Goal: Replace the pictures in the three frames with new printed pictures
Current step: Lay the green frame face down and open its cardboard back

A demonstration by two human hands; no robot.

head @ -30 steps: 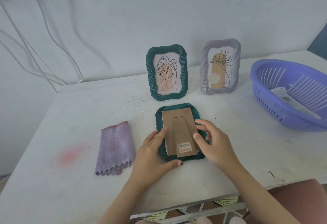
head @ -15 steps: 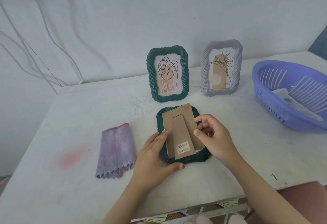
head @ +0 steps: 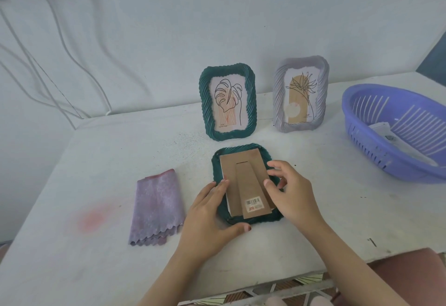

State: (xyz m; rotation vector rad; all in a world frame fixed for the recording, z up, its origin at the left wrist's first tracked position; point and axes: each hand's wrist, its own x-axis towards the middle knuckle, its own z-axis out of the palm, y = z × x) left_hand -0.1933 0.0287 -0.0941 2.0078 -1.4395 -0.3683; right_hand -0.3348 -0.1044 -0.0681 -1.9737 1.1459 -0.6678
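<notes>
A dark green frame (head: 241, 150) lies face down on the white table (head: 96, 156). Its brown cardboard backing (head: 243, 175), with a stand flap and a barcode sticker, sits tilted and partly lifted out of the frame. My right hand (head: 289, 192) pinches the backing's right edge between thumb and fingers. My left hand (head: 207, 214) rests flat on the frame's left side, thumb at its lower edge. Behind stand a green frame (head: 228, 101) with a leaf drawing and a grey frame (head: 300, 93) with a plant drawing.
A folded purple cloth (head: 156, 206) lies left of my left hand. A purple slatted basket (head: 362, 122) holding printed paper sits at the right edge. White cables (head: 60, 64) hang down the wall at the back left. A faint pink stain marks the table's left part.
The cardboard backing has come loose from the face-down frame and now sits skewed and raised on its right side. My right hand shifted from lying over it to pinching its edge.
</notes>
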